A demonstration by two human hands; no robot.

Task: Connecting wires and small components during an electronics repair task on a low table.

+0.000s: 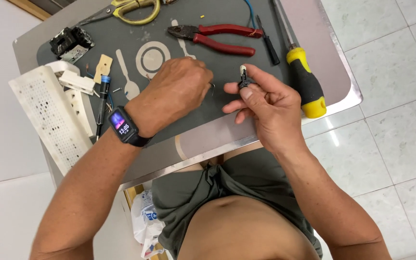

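Note:
My right hand (266, 103) pinches a small black and white plastic part (244, 79) between thumb and forefinger, just above the dark grey mat (227, 24). My left hand (179, 89), with a smartwatch (123, 126) on the wrist, is curled over the mat to the left of it. A thin metal piece (212, 86), perhaps a screw or wire, sticks out from its fingertips. The two hands are a few centimetres apart.
Red-handled pliers (217, 38), a yellow and black screwdriver (304, 79), a thin black tool (268, 43) and yellow scissors (131, 9) lie on the mat. A white perforated cover (49, 115), white socket parts (75, 82) and a black part (71, 43) sit at left. Tiled floor at right.

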